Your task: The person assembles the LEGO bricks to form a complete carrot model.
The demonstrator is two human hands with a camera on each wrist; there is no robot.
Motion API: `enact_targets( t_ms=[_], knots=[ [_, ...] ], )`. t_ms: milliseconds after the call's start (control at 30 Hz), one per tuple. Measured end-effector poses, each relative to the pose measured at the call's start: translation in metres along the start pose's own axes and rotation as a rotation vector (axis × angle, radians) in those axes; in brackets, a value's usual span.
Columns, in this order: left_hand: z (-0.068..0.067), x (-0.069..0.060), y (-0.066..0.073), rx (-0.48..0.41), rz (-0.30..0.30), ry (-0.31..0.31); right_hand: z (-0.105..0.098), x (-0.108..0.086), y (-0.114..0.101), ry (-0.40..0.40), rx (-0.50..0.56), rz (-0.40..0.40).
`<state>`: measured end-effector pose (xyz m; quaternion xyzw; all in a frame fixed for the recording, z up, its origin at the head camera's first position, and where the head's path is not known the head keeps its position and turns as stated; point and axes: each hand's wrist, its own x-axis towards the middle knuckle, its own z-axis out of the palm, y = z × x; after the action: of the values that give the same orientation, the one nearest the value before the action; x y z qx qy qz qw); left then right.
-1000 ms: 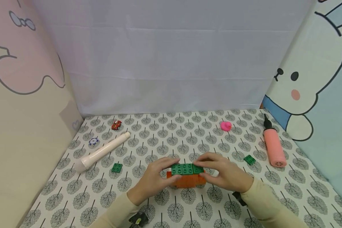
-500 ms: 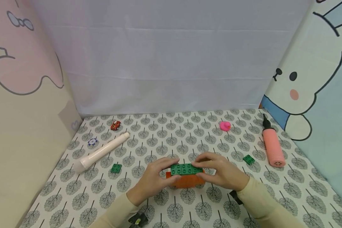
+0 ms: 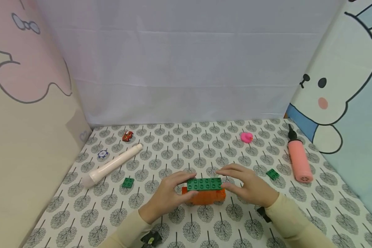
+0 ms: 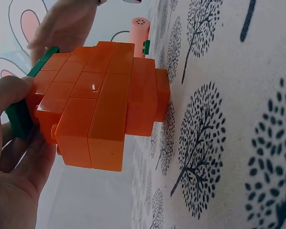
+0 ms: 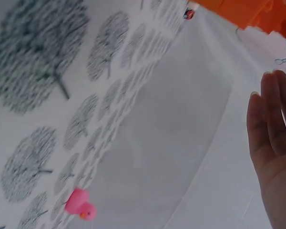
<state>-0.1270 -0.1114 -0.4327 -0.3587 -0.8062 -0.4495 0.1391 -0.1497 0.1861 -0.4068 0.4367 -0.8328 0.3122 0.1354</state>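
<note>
An orange block structure [image 4: 93,95], built of stacked toy bricks, stands on the tablecloth in front of me. Along its top runs a row of 3 green bricks [image 3: 204,184], end to end. My left hand [image 3: 170,193] grips the left end of this green row between thumb and fingers. On the other side, my right hand [image 3: 252,184] is spread beside the row's right end, thumb close to it; whether it touches I cannot tell. In the right wrist view the right hand's fingers [image 5: 271,112] are extended with nothing between them.
Loose green bricks lie at left [image 3: 128,182] and right [image 3: 272,174]. A white tube-like object [image 3: 114,165], a poker chip [image 3: 102,154] and a red toy car [image 3: 127,136] are on the left. A pink rubber duck [image 3: 246,137] and pink hand pump [image 3: 299,161] are on the right.
My right hand has come off the rightmost green brick and opened outward to the right, uncovering that brick. The left hand has kept its grip, and the structure stays in place.
</note>
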Motion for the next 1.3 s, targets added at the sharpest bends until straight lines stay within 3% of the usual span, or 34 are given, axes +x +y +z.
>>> enact_targets(
  t_ms=[267,500,767,900,1300],
  knots=[
    [-0.003,0.002,0.001,-0.005,0.001,0.006,-0.029,-0.03,0.041,-0.01,-0.21,0.284],
    [-0.003,0.003,0.001,-0.012,0.004,0.005,-0.051,-0.055,0.059,-0.145,-0.283,0.521],
    [-0.002,0.001,0.0,-0.019,0.001,0.003,-0.054,-0.075,0.071,-0.241,-0.333,0.715],
    [-0.001,0.0,0.001,-0.016,-0.011,-0.001,-0.054,-0.079,0.071,-0.265,-0.347,0.762],
    [0.0,-0.001,0.002,-0.019,-0.028,-0.006,-0.048,-0.078,0.069,-0.24,-0.397,0.75]
  ],
)
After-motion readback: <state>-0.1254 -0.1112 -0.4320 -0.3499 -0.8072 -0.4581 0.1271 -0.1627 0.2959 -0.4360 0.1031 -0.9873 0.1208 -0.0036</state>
